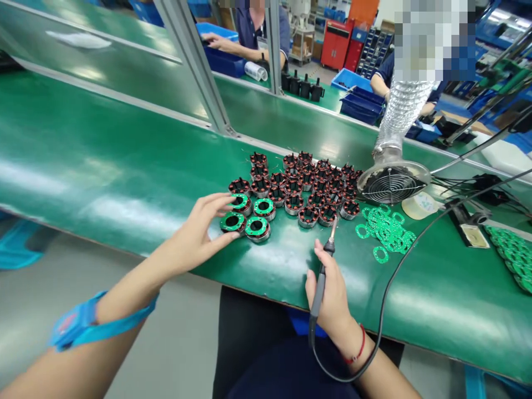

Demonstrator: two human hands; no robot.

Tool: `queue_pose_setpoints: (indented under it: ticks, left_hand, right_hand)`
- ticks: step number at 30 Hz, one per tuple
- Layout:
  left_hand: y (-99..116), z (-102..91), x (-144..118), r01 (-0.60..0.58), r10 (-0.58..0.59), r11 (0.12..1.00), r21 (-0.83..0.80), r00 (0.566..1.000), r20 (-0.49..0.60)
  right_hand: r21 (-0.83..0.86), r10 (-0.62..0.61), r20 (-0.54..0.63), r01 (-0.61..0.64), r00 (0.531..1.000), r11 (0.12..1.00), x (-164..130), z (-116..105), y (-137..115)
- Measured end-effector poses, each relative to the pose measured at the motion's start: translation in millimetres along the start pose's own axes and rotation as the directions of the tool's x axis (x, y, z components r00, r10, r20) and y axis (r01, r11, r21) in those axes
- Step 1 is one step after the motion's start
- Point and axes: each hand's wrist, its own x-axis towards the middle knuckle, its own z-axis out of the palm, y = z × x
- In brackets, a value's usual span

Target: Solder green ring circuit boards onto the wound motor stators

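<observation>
My left hand (203, 230), fingers spread, reaches around the left side of a small group of motor stators topped with green ring-shaped circuit boards (256, 226). Whether its fingertips touch them I cannot tell. In my right hand (332, 293) is a soldering iron (320, 285), its tip pointing up and away, close to the front of the bare stators. Those bare stators (293, 204), with copper windings and black tops, stand in a cluster behind. Loose green ring boards (388, 230) lie in a pile to the right of the iron.
A fume extractor hood (390, 183) on a silver duct hangs over the right side. Beyond it are a soldering iron stand (469, 224) and stacked green board panels (513, 252). The iron's cable (384, 310) loops over my right forearm. Metal posts (199, 72) rise behind; co-workers sit across.
</observation>
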Motion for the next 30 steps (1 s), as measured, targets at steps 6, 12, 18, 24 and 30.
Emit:
queue_pose_setpoints:
  ticks: [6,12,18,24,30]
  left_hand:
    - [34,-4.9,27,0.117,-0.141,0.958,0.26,0.987,0.075]
    - [73,11.3,42,0.142,-0.288,0.808,0.572,0.942,0.172]
    - [70,12.8,62,0.072,-0.355,0.738,0.671,0.887,0.296]
    - [52,22.7,76,0.147,-0.402,0.71,0.688,0.888,0.224]
    - [52,12.2,65,0.156,-0.371,0.753,0.639,0.903,0.217]
  right_hand:
    - [0.021,0.046,-0.034,-0.045,0.998,0.999,-2,1,1]
    - [0.051,0.043,-0.012,-0.043,0.999,0.998,-1,2,-1]
    - [0.026,-0.003,-0.024,0.003,1.0,1.0,1,-2,-5]
    - [0.025,-0.015,-0.061,0.016,0.998,1.0,20,-41,22]
    - [-0.093,0.043,-0.178,-0.06,0.983,0.994,51,-105,71]
